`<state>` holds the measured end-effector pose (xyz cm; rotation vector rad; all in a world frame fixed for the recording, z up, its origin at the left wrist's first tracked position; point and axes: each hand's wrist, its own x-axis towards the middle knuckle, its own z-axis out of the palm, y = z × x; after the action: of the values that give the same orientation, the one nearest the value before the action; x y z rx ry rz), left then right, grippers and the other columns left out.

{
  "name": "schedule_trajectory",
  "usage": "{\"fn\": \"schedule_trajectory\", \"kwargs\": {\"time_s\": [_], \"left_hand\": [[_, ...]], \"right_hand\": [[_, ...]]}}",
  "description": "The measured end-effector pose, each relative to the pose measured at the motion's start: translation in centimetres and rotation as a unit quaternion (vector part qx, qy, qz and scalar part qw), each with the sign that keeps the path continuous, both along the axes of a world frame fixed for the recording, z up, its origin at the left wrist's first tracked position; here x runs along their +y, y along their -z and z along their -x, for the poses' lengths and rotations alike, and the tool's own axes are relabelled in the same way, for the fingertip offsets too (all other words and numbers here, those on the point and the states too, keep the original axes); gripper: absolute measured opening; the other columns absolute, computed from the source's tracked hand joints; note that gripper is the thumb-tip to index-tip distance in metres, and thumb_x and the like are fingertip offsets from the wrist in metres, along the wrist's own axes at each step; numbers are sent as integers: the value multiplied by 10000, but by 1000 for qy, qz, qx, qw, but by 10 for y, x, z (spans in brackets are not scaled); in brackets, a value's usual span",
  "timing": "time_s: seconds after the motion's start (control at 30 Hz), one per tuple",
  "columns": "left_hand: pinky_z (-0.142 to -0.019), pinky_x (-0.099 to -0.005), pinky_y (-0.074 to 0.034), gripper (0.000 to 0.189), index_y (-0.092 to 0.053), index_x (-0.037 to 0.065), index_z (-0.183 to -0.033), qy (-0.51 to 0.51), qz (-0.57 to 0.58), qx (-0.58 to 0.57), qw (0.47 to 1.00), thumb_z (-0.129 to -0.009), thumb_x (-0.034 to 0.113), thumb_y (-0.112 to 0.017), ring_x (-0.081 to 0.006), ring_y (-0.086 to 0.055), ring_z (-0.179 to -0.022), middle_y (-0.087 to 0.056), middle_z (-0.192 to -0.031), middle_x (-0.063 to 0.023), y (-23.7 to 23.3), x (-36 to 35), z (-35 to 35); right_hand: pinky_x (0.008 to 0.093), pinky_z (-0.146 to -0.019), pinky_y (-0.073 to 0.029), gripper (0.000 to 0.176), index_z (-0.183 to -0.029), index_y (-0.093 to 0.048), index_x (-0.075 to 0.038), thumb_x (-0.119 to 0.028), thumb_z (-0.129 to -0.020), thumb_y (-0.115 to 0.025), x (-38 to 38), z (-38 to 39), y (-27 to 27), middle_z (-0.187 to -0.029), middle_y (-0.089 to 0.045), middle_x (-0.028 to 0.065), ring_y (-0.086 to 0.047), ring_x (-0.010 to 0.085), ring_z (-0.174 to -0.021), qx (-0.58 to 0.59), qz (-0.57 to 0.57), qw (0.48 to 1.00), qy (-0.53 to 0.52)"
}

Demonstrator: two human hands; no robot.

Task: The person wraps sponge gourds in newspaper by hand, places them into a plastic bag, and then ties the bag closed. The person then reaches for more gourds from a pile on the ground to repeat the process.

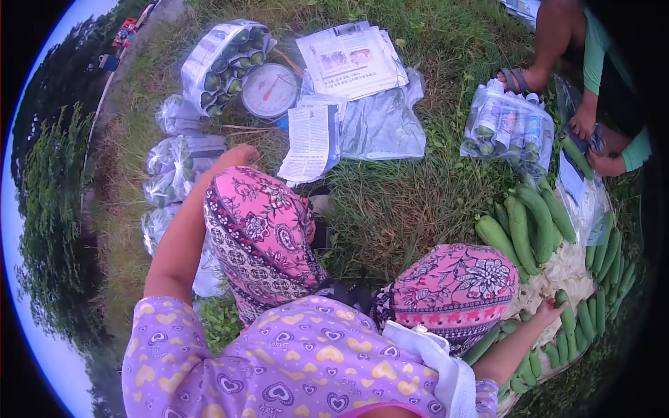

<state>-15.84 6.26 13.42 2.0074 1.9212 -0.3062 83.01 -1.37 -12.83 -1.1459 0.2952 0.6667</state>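
My right hand [550, 311] reaches down at the right, its fingers closed around the upper end of a long green luffa gourd [568, 324]. That gourd lies among several others on a pale cloth [542, 287]. Bigger luffas [534, 226] are heaped just above, next to my right knee. My left hand [241, 155] is by my left knee, near a sheet of newspaper [309, 141] and a round dial scale [270, 92]. How its fingers are bent is not clear.
A wrapped bundle of gourds [226, 68] stands beside the scale. Tied plastic bags [178, 155] line the left side. Newspapers [352, 61] lie on plastic sheeting [387, 127]. Another person's hands [598, 143] hold a gourd at the right, near a bag of paper-wrapped gourds [507, 127].
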Motion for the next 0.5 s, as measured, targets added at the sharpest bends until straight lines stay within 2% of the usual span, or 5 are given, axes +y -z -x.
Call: {"fn": "schedule_trajectory", "kwargs": {"time_s": [0.07, 0.2, 0.27, 0.4, 0.5], "left_hand": [[-863, -402, -467, 301, -613, 43, -1043, 43, 29, -40, 998, -814, 237, -603, -337, -585, -997, -600, -1026, -152, 57, -19, 41], [-867, -399, -466, 312, -616, 61, -1062, -95, 7, -66, 993, -827, 255, -549, -341, -576, -1016, -603, -1045, -150, 105, -48, 34], [-860, -416, -464, 284, -614, 83, -1036, -47, -21, -37, 998, -813, 247, -552, -319, -573, -1014, -600, -1028, -128, 122, -47, 31], [-858, -404, -436, 205, -604, 111, -996, 25, -112, -30, 993, -825, 178, -513, -248, -542, -1037, -579, -1023, -65, 177, -48, 44], [-878, -375, -409, 197, -599, 123, -990, 34, -175, -46, 983, -831, 104, -485, -224, -520, -1053, -573, -1027, -39, 195, -47, 46]], "right_hand": [[320, -732, -465, 392, -1060, -582, -70, -335, -808, -725, 19, 29, -55, -949, -588, 73, -537, 170, -834, -75, 0, 995, -71], [392, -912, -453, 435, -1215, -510, -58, -250, -862, -677, 84, 73, -178, -1182, -558, 116, -514, 219, -1099, -194, -52, 960, -193], [440, -963, -451, 414, -1268, -462, -39, -184, -911, -613, 129, 105, -249, -1261, -534, 129, -505, 241, -1159, -229, -90, 937, -249], [349, -892, -492, 493, -1344, -377, -23, -229, -939, -568, 215, 230, -376, -1305, -518, 132, -533, 224, -1155, -317, -95, 789, -518], [329, -867, -505, 481, -1339, -380, -14, -219, -943, -558, 258, 360, -415, -1318, -505, 118, -531, 211, -1159, -363, -42, 692, -622]]}}
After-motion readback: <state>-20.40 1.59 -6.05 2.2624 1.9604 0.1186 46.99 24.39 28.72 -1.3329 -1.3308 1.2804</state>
